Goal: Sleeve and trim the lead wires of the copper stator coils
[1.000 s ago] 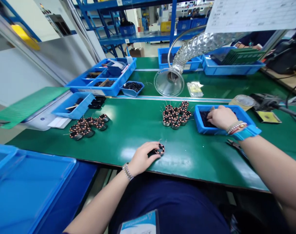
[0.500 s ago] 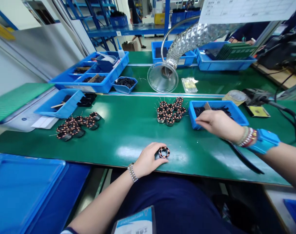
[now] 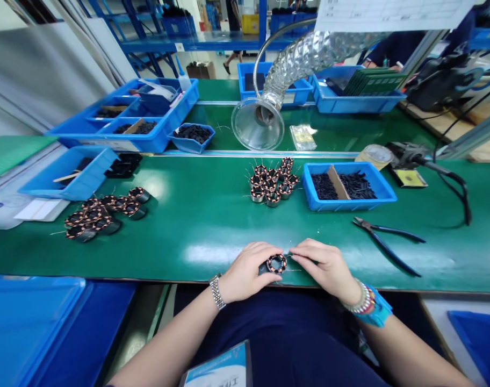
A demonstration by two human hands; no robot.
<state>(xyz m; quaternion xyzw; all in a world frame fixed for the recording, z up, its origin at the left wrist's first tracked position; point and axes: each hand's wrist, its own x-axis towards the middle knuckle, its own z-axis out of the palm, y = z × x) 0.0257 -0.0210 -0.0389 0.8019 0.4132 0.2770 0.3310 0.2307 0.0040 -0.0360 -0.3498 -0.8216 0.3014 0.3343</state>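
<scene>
My left hand is closed round a copper-wound motor stator, its ring face turned up toward me near the table's front edge. Thin wire ends stick out from its right side. Just right of it, my right hand pinches thumb and forefinger together beside one of these wires; what lies between the fingertips is too small to make out. A blue divided bin of short black tube pieces stands beyond the right hand. Several more stators are grouped behind the hands.
Diagonal cutters lie open on the right. Another cluster of stators sits at left, near a blue bin. A clear suction hood hangs over the back of the green table. A soldering-type tool with cable rests at far right.
My right hand has come from the black-piece bin, left and toward me, to the stator's wires. My left hand still holds the stator. The view has shifted slightly right.
</scene>
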